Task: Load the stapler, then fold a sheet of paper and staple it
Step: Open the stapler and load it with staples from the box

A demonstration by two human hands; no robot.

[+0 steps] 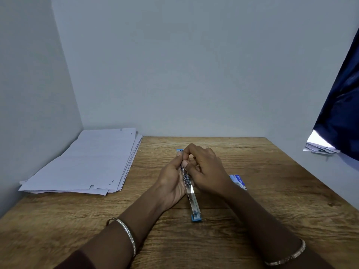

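Two hands: left hand (172,183) and right hand (206,169) pinched together over the stapler (189,186).
Stapler: opened flat on the table (252,220), between both palms.
Staples: not visible; fingertips hide them.
Staple box (238,181): just behind the right wrist.
Paper (87,162): stacked well left of the left hand.
Risk: a tilted strip could jam or snap in the channel.
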